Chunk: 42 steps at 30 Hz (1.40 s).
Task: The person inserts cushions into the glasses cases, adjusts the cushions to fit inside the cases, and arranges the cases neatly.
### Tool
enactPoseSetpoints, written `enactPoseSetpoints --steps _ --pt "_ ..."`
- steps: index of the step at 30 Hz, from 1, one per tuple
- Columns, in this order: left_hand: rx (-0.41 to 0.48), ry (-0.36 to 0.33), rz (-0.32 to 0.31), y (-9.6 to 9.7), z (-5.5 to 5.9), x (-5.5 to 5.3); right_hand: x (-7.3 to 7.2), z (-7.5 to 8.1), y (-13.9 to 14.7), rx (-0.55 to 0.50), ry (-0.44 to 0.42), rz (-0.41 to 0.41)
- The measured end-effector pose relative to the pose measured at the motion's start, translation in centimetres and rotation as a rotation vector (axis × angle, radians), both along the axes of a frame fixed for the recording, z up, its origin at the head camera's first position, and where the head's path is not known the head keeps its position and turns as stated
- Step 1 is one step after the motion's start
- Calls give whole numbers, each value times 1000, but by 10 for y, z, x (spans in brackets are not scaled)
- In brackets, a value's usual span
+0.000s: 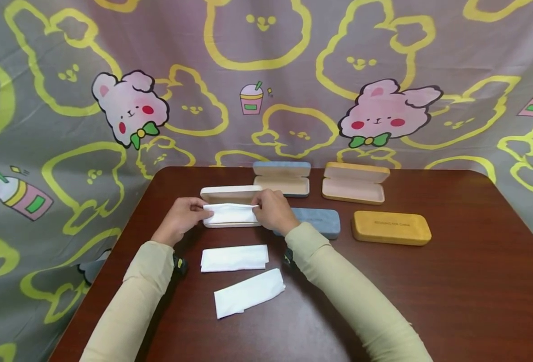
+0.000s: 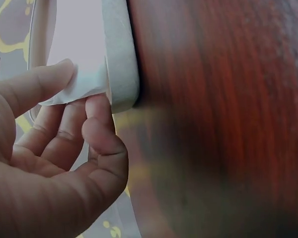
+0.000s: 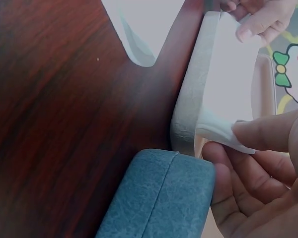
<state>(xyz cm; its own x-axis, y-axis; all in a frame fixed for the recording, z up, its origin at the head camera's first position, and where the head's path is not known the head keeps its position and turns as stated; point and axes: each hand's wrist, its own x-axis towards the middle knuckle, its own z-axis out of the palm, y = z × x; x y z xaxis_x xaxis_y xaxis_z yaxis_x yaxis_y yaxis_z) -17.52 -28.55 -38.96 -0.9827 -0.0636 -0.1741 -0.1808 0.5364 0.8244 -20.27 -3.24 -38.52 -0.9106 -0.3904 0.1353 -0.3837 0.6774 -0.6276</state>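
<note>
A folded white cloth [image 1: 230, 214] lies stretched over the lower half of an open white glasses case [image 1: 237, 224]. My left hand [image 1: 182, 217] pinches its left end, thumb on top and fingertips beneath, as the left wrist view shows. At the other end my right hand [image 1: 275, 208] pinches the cloth between thumb and fingers. In the right wrist view the cloth [image 3: 231, 74] spans the case from hand to hand. The fingers of the right hand are close by a closed blue glasses case [image 3: 159, 193]. The raised lid [image 1: 230, 192] stands behind the cloth.
Two more folded white cloths, one straight [image 1: 235, 258] and one slanted [image 1: 249, 294], lie in front. Behind stand an open blue case [image 1: 282, 187] and an open yellow case [image 1: 353, 192]. A closed yellow case [image 1: 391, 228] sits to the right on the brown table [image 1: 465, 281].
</note>
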Motion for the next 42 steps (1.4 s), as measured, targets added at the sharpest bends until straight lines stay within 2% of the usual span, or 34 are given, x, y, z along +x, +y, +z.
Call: enactPoseSetpoints --steps 14,25,29,35,40,42 --pt "-34 12 5 2 -5 -11 -2 3 0 51 3 -7" --pt "-30 12 9 1 -9 -10 -1 0 -2 79 -20 -9" --pt "-18 17 15 -1 -10 -9 -2 -1 -2 65 -31 0" --pt "13 16 24 -6 -9 -7 -4 1 2 -14 -52 20" --pt "44 13 33 -9 -4 -4 -8 8 11 -92 -82 -7" --pt "54 17 56 -11 -2 -3 -9 11 15 -117 -92 -16"
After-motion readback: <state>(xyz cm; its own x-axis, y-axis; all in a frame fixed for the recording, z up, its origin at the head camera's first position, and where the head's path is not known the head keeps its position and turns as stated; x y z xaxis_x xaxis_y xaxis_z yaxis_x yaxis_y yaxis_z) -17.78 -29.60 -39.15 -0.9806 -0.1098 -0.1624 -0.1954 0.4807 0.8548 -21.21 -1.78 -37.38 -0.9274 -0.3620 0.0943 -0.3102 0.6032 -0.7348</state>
